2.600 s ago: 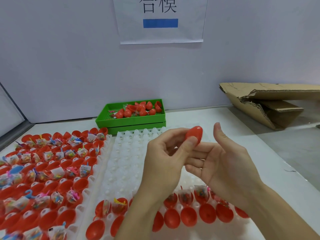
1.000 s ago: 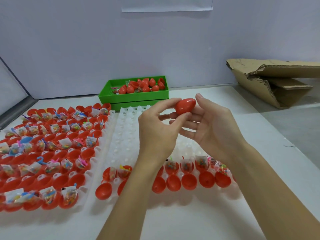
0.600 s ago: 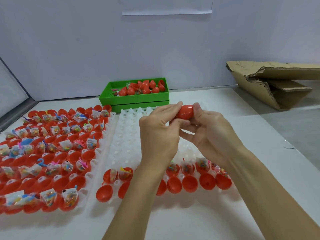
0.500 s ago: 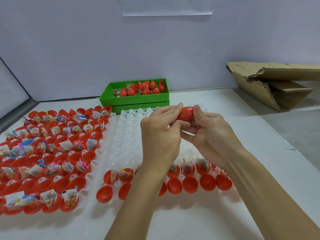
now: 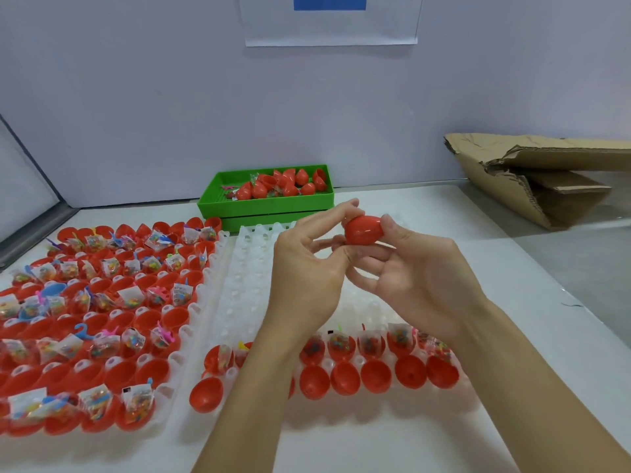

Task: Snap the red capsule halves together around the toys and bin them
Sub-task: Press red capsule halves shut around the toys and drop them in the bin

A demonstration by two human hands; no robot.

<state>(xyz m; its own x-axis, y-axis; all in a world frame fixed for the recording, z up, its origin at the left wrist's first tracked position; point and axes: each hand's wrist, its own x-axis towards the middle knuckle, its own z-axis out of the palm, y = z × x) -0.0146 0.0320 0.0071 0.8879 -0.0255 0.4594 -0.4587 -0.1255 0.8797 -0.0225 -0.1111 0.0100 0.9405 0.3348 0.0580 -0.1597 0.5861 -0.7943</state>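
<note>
Both hands hold one closed red capsule (image 5: 362, 229) in the air above the white tray (image 5: 239, 295): the left hand (image 5: 307, 268) pinches its left end, the right hand (image 5: 416, 278) its right (fingers curled beneath). The green bin (image 5: 266, 204) sits just behind the tray, capsules inside

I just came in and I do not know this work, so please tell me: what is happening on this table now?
A person is closing toy capsules by hand. Both the left hand and the right hand hold one red capsule above the white tray; it looks closed. Finished capsules lie in the green bin at the back. Near the person, the white tray has a row of red halves with toy packets and a row of empty halves. A fuller tray sits to the left.
</note>
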